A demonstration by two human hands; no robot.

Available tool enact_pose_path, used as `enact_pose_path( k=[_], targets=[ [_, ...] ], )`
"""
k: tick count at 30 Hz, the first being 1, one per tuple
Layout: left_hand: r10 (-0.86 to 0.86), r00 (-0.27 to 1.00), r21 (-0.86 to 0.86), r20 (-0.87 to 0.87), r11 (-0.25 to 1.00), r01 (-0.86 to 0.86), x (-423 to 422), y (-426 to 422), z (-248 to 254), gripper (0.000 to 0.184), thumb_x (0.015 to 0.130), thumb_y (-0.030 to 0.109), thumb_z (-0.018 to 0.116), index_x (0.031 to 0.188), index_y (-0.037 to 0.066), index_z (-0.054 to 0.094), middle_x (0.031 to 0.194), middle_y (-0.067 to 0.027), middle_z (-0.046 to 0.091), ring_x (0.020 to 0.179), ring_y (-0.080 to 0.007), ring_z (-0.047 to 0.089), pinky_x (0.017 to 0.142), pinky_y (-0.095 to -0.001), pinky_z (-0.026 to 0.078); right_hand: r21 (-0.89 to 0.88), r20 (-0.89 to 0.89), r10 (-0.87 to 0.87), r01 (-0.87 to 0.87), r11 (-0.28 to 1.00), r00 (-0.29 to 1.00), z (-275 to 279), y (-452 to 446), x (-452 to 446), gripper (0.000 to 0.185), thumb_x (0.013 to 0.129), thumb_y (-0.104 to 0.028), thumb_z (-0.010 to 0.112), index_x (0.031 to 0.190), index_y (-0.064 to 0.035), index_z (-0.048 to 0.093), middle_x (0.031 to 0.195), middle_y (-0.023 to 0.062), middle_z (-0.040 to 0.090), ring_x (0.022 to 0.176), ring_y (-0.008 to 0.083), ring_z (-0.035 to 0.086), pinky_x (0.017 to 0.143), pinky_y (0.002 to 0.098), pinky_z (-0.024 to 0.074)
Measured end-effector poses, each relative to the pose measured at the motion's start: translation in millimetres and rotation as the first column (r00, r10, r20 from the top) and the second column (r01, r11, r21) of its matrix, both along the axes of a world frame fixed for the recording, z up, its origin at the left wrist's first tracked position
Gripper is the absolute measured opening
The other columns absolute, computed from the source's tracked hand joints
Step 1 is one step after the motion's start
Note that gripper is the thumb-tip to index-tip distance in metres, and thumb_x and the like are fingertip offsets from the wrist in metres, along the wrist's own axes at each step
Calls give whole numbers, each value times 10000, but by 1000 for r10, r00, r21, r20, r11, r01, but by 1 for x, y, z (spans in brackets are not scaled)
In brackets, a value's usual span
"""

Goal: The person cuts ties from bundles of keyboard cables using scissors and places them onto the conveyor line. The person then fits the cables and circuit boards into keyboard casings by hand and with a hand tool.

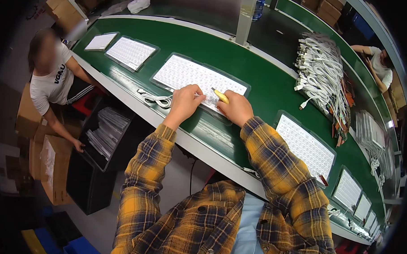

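A white keyboard [183,72] lies in a clear plastic tray on the green conveyor belt, in front of me. My right hand [236,107] is closed around a small yellow-handled tool [221,96], its dark end pointing up and left over the keys. At the keyboard's near edge, my left hand [185,103] has its fingers curled and thumb bent in; whatever they pinch there is hidden. A coiled white cable [157,99] lies on the belt just left of my left hand.
More keyboards in trays [131,53] sit left, and another keyboard [303,144] lies right by my sleeve. A heap of white USB cables [319,73] rests at the far right. A co-worker [52,81] sits left, one hand on a black bin [106,137]. A metal post [245,21] stands behind.
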State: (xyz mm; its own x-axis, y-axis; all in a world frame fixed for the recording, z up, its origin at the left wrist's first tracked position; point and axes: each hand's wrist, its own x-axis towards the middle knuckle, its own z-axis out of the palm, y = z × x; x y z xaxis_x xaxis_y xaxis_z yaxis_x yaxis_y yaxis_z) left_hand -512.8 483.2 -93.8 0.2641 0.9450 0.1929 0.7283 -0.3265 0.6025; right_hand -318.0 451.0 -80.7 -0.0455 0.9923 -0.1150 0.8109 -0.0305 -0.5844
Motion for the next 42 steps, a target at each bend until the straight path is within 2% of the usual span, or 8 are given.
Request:
enact_pose_path(
  k=[6, 11, 16, 20, 25, 30, 35, 42],
  targets=[
    [-42, 996, 77, -73, 996, 47, 11, 2, -4, 155, 812, 166, 731, 768, 57, 630, 703, -60, 628, 636, -224, 566, 737, -339, 444, 13, 64, 18, -19, 1000, 998, -7, -2, 7, 245, 904, -290, 637, 912, -45, 626, 826, 117, 684, 728, 268, 636, 688, 360, 506],
    [-82, 987, 172, -138, 979, 105, 23, -4, -8, 161, 817, 175, 719, 755, 57, 629, 735, -64, 652, 628, -216, 589, 669, -334, 476, -43, 127, 65, -60, 997, 990, -1, -10, 24, 237, 913, -293, 609, 950, -61, 631, 907, 124, 691, 815, 300, 654, 741, 391, 520],
    [-81, 978, 197, -194, 973, 119, 38, -8, -9, 175, 805, 188, 724, 734, 66, 620, 714, -58, 654, 608, -233, 583, 712, -338, 467, 211, 249, 83, -138, 968, 965, -3, -12, 42, 263, 964, -319, 562, 1029, -90, 673, 878, 90, 683, 749, 269, 638, 693, 352, 511],
    [-64, 976, -7, -209, 998, 64, 44, -8, 4, 167, 796, 189, 724, 746, 59, 632, 689, -62, 656, 608, -227, 587, 716, -333, 467, 128, 373, 320, -390, 912, 871, 7, -13, 46, 257, 977, -312, 531, 1117, -168, 692, 878, 64, 673, 751, 253, 638, 680, 342, 511],
    [-101, 975, -16, -199, 995, 99, 54, -9, -13, 161, 793, 186, 722, 758, 46, 650, 676, -72, 660, 606, -229, 593, 682, -331, 478, 2, 518, 366, -428, 904, 773, 5, -20, 55, 252, 967, -288, 532, 1153, -236, 694, 844, 44, 655, 732, 232, 630, 659, 339, 504],
    [-127, 985, -29, -118, 992, 124, 56, -15, -14, 141, 798, 165, 710, 769, 34, 665, 684, -77, 663, 614, -232, 600, 672, -331, 484, 94, 409, 396, -469, 878, 822, -12, -19, 74, 254, 942, -277, 549, 1144, -243, 699, 806, 41, 630, 701, 226, 618, 635, 338, 499],
    [-136, 982, -40, -128, 990, 132, 70, -27, -8, 138, 800, 160, 706, 771, 30, 669, 696, -80, 672, 615, -236, 606, 677, -336, 484, 214, 411, 277, -387, 897, 868, -13, -39, 72, 239, 938, -263, 553, 1112, -226, 712, 792, 52, 640, 702, 225, 623, 642, 346, 504],
    [-169, 974, 104, -151, 977, 185, 85, -40, -18, 95, 802, 129, 686, 774, 39, 673, 704, -74, 647, 659, -237, 589, 748, -340, 472, 128, 591, 253, -398, 908, 766, -2, -52, 71, 239, 933, -269, 565, 1104, -213, 722, 808, 51, 664, 724, 220, 637, 646, 348, 508]
  ],
)
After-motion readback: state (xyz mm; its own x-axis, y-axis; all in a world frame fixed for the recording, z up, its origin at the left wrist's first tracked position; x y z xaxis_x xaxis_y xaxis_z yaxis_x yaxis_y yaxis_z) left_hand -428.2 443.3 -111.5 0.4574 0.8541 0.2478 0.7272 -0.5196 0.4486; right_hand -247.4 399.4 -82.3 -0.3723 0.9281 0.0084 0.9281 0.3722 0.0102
